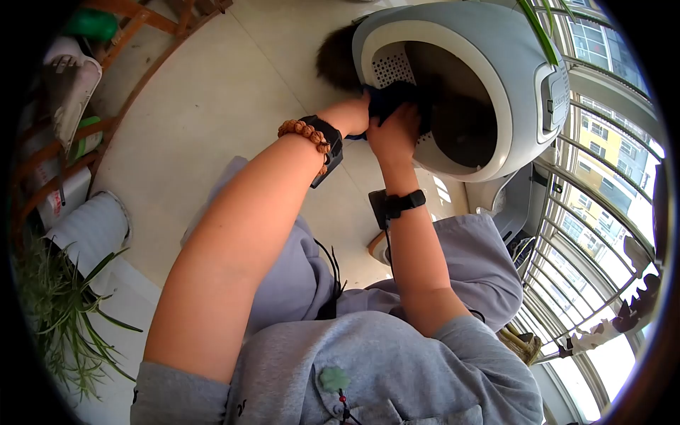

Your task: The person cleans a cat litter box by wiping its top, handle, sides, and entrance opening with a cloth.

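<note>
Both my hands are at the rim of a grey-blue, hooded litter box (432, 19) with a wide round opening. A dark blue cloth (397, 98) is bunched between them at the opening's lower left edge. My left hand (358, 113) grips the cloth from the left, its fingers partly hidden behind it. Close beside it, my right hand (397, 132) is closed on the cloth's near side. Dark brown fur (338, 60) shows outside the box on the left. A dark shape fills much of the opening; I cannot make out its details.
Pale floor tiles (212, 92) lie around the box. On the right are window bars (581, 205). To the left stand a wooden rack (138, 28), a white ribbed pot (92, 227) and a leafy plant (64, 312). My knees are bent below my arms.
</note>
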The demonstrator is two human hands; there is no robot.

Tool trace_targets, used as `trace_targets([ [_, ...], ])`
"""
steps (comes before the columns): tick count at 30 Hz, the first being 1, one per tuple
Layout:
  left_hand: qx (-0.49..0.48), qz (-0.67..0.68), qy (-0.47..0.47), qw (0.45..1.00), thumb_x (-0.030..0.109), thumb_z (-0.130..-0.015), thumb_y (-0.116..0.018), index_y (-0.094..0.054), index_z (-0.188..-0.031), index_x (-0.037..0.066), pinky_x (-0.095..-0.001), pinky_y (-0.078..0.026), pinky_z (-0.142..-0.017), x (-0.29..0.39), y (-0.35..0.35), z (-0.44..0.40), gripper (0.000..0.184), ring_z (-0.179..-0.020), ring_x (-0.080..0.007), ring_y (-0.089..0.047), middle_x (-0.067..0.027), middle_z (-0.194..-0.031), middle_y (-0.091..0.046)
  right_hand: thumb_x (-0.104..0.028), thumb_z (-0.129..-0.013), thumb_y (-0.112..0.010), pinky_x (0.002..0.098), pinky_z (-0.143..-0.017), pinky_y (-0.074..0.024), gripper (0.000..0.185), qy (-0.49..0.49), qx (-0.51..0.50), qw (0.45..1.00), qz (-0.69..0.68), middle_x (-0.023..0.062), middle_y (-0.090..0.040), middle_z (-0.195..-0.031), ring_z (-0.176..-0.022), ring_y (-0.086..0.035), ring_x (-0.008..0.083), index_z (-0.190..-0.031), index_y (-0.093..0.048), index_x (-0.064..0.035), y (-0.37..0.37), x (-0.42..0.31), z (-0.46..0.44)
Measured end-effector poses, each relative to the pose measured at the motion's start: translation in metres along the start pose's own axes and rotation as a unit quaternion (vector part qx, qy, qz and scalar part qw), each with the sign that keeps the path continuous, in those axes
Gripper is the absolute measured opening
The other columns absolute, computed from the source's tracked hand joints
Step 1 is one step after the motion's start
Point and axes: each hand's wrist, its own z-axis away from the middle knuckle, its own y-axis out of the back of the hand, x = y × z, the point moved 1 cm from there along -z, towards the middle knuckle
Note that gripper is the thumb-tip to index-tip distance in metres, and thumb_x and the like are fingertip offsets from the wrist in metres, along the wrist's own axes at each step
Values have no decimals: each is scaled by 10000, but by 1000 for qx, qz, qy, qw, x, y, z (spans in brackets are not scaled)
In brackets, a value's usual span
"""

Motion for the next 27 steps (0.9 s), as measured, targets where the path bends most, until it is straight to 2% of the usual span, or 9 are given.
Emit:
trace_targets([
  [5,-16,-15,18,1000,160,-891,-574,-344,-1471,-68,-465,-533,-856,12,7,8,664,-1031,-429,-651,-313,-1142,-654,-431,-800,-691,506,-1111,-322,827,11,-74,986,147,334,-499,-1354,-1200,-501,475,-1341,-467,153,7,16,23],
  [7,-10,-51,20,998,143,-877,-577,-382,-1446,-69,-468,-539,-841,22,7,14,638,-1001,-420,-663,-301,-1105,-669,-447,-809,-706,501,-1098,-326,635,24,-84,964,251,238,-619,-1165,-1111,-577,367,-1158,-618,76,20,34,36],
  [9,-28,-104,17,994,132,-860,-584,-469,-1364,-71,-472,-543,-823,31,-1,15,555,-975,-411,-671,-270,-1073,-686,-408,-820,-713,488,-1041,-381,465,77,-157,946,271,159,-662,-1020,-1026,-616,303,-1024,-672,8,51,48,49],
  [12,-50,-124,-28,991,136,-843,-596,-578,-1235,-43,-475,-548,-797,50,-5,21,432,-941,-402,-681,-227,-1036,-704,-258,-806,-692,440,-1058,-362,250,192,-145,927,287,118,-686,-912,-985,-630,268,-906,-715,-30,91,50,77],
  [15,-79,-132,-107,982,123,-838,-592,-642,-1149,25,-478,-547,-789,66,-16,29,331,-957,-392,-676,-206,-1016,-704,-141,-771,-672,413,-991,-399,116,226,-177,925,249,97,-657,-853,-925,-619,255,-851,-675,-58,144,42,83],
  [18,-13,-59,-188,980,121,-863,-583,-643,-1126,42,-482,-538,-796,80,-36,37,281,-963,-391,-663,-197,-1010,-686,-111,-736,-709,408,-947,-415,140,218,-80,962,143,88,-607,-804,-883,-600,265,-798,-594,-61,191,49,83],
  [23,279,51,-251,926,153,-913,-580,-620,-1089,28,-476,-510,-835,106,-46,45,220,-964,-395,-621,-188,-1046,-623,-46,-749,-726,383,-818,-456,322,125,49,991,-12,103,-639,-908,-851,-600,295,-1060,-646,-28,236,62,80],
  [26,362,138,-170,906,142,-920,-575,-598,-1107,-4,-471,-493,-860,128,-41,60,238,-993,-401,-593,-213,-1072,-596,-51,-794,-707,380,-759,-476,280,28,155,985,-75,124,-639,-911,-848,-610,294,-1057,-615,-17,237,78,80],
  [27,300,154,-164,927,143,-920,-576,-591,-1118,-15,-470,-491,-864,130,-51,62,253,-1004,-402,-588,-217,-1084,-588,-55,-799,-706,377,-747,-481,261,8,166,984,-66,124,-639,-908,-847,-612,290,-1039,-609,-20,235,83,79],
])
